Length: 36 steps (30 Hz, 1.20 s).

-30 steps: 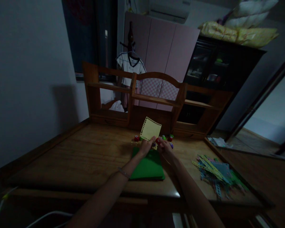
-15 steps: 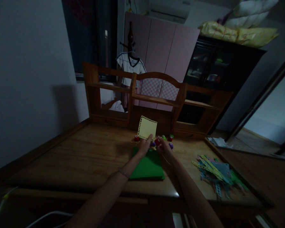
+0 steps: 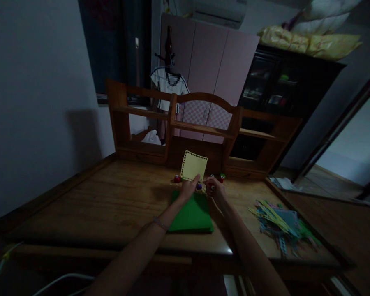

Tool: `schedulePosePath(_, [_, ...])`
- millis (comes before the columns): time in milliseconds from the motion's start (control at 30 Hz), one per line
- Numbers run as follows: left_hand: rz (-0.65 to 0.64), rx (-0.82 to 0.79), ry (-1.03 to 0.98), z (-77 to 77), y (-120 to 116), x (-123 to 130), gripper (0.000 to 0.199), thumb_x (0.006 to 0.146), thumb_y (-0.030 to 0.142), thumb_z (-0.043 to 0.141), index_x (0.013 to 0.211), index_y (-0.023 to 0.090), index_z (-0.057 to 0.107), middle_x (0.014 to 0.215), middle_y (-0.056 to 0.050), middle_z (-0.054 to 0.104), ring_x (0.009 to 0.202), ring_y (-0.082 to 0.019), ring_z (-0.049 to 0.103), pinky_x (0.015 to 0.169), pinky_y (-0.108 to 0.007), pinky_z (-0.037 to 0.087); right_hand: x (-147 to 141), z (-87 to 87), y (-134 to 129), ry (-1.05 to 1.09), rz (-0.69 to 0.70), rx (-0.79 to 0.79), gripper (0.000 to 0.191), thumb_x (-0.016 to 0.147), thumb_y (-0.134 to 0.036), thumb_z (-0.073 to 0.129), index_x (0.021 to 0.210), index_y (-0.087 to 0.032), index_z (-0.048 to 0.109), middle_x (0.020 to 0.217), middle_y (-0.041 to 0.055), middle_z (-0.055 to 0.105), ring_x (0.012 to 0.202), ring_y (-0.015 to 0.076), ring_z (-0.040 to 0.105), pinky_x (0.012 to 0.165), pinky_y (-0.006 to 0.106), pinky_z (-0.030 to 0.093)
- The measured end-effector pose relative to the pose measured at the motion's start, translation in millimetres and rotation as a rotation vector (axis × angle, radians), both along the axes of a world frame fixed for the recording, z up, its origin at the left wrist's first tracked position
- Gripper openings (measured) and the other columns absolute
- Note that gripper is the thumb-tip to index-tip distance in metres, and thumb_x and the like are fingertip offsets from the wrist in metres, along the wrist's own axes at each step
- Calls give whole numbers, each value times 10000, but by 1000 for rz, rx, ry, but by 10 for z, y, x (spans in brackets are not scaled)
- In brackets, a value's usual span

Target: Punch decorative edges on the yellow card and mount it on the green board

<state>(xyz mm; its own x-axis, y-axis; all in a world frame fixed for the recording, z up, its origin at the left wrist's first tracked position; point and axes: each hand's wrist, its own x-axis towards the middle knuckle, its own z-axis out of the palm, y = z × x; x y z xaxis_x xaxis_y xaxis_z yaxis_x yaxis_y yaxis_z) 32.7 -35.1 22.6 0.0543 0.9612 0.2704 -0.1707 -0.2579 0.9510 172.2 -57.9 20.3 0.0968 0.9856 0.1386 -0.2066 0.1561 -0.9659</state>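
Note:
Upright in my left hand (image 3: 189, 188) is a square sheet of pale yellow paper (image 3: 194, 165), pinched at its lower edge. A row of small dark-looking holes runs along its edges. My right hand (image 3: 217, 192), beside the sheet's lower right corner, is closed around a small red craft punch (image 3: 212, 187), mostly covered by the fingers. On the desk behind the hands stand similar small punches: a red one (image 3: 176, 179) at the left, a purple one (image 3: 199, 186) between the hands, and a red-and-green pair (image 3: 222, 178) at the right. Below my hands lies a green sheet stack (image 3: 191, 216).
A heap of cut paper strips and sheets (image 3: 280, 222) in yellow, blue and green covers the desk's right side. The wooden desk (image 3: 111, 197) has a raised shelf unit (image 3: 203, 129) along its back edge. Tiny paper bits lie near the punches.
The yellow paper has shifted slightly to the right. My right hand has moved a little right and turned, bringing the red punch slightly away from the paper's edge.

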Motion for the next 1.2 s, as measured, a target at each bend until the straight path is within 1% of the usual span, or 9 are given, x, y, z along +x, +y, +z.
schedulePosePath(133, [-24,25,-9,-62,56,23,376,798,354,627,1110,145,627,1115,-87,669,1130,-210,565,1037,-335,369,35,-15,-36,-14,8,-21,218,661,-379,648,680,-205,519,455,-93,311,360,47,200,359,189,135])
schedulePosePath(267, [-27,15,-4,-81,67,22,417,784,402,640,1106,137,633,1073,-100,685,1102,-242,583,1019,-361,391,-16,10,-83,-96,26,-10,226,673,-408,650,715,-207,555,462,-89,298,375,57,209,375,201,123])
schedulePosePath(667, [-79,59,59,-143,67,51,357,791,422,614,1026,156,641,1057,-80,687,985,-219,630,888,-325,479,-56,-2,-89,-166,-30,68,220,696,-401,633,710,-205,535,526,-66,392,425,70,288,408,196,177])
schedulePosePath(733, [48,95,94,-132,71,17,381,783,431,621,1054,164,613,1054,-85,676,982,-219,622,872,-330,479,-50,-11,-70,-159,-45,71,229,687,-403,647,708,-200,542,514,-68,376,421,67,282,402,195,173])
schedulePosePath(867, [517,280,121,-43,84,-107,551,781,391,638,1257,190,447,1239,-123,531,1102,-216,530,961,-377,410,-27,-24,-59,-152,-102,87,270,693,-447,659,727,-194,571,522,-66,373,414,62,268,386,197,175])
schedulePosePath(933, [595,377,155,11,75,-144,519,809,366,610,1270,202,436,1281,-130,475,1128,-216,502,975,-383,399,-8,-29,-60,-175,-149,90,291,692,-472,660,733,-194,587,521,-66,368,415,65,273,382,198,197])
schedulePosePath(1000, [505,479,231,43,46,-137,362,848,339,561,1184,210,522,1234,-107,509,1133,-204,503,975,-363,404,11,-36,-57,-208,-185,85,308,690,-491,659,742,-192,604,522,-62,374,417,70,290,381,202,224])
schedulePosePath(1067, [320,569,332,46,3,-94,231,878,317,518,1071,223,602,1143,-69,576,1100,-183,534,958,-331,420,25,-42,-47,-234,-214,78,326,687,-502,656,759,-187,622,522,-57,389,418,74,306,382,206,242])
schedulePosePath(1200, [86,620,487,1,-70,-16,205,883,324,516,1026,262,650,1030,-19,655,970,-161,606,871,-290,471,36,-58,-28,-234,-237,80,352,693,-509,643,793,-172,649,505,-54,388,413,77,305,383,209,235])
